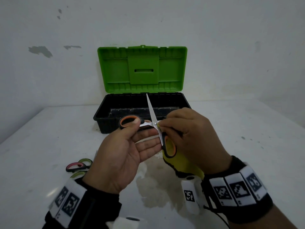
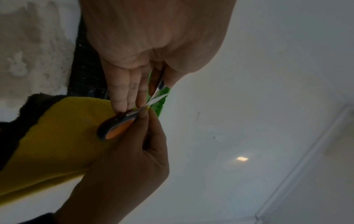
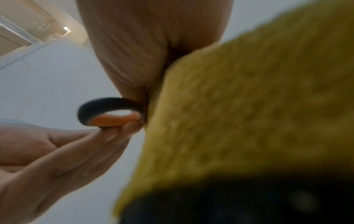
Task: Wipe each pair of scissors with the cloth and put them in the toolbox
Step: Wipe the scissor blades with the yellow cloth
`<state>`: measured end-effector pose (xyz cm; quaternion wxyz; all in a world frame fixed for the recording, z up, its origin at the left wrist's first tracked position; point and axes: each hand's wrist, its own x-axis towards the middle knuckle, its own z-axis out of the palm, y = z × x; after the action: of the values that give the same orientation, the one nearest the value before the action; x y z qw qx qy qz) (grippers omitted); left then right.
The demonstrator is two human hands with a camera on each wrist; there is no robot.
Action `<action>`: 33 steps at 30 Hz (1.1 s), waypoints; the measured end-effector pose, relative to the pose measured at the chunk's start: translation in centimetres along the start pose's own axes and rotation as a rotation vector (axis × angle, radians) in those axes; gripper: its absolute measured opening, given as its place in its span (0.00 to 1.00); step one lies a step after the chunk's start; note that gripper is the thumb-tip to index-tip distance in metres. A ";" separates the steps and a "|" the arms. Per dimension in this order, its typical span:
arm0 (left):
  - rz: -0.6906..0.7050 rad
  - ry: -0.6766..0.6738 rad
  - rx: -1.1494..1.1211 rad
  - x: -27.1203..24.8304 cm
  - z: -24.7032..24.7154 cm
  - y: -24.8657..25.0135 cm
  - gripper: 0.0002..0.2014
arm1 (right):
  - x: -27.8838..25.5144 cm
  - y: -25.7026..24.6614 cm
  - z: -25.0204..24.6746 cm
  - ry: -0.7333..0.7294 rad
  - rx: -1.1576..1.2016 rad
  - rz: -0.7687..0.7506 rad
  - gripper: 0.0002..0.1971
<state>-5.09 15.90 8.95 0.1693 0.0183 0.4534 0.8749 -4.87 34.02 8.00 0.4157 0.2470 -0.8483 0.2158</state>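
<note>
Orange-and-black scissors (image 1: 152, 119) are spread wide in front of the toolbox (image 1: 105, 119), one blade pointing up. My left hand (image 1: 132, 142) holds them, thumb on one orange loop (image 1: 130, 121) and fingers under the blades. My right hand (image 1: 186, 134) pinches a yellow cloth (image 1: 183, 164) against the pivot, hiding the other blade. The left wrist view has the second loop (image 2: 116, 127) lying against the cloth (image 2: 57, 139). In the right wrist view the cloth (image 3: 249, 121) fills the right side beside that loop (image 3: 111, 112).
The toolbox has a black body and a green lid (image 1: 142, 70) standing open against the white wall. More scissors (image 1: 79, 166) with pink and green handles lie on the white table (image 1: 247, 129) beside my left wrist. A stain (image 1: 158, 184) marks the table below my hands.
</note>
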 end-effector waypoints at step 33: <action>0.375 -0.041 0.275 0.4 -1.0 -1.9 0.12 | -0.5 -0.2 -0.3 0.053 -0.018 0.268 0.05</action>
<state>-5.13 16.31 6.78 0.0089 0.1426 0.5533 0.8206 -4.23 34.16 7.79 0.4077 0.1219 -0.8642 0.2684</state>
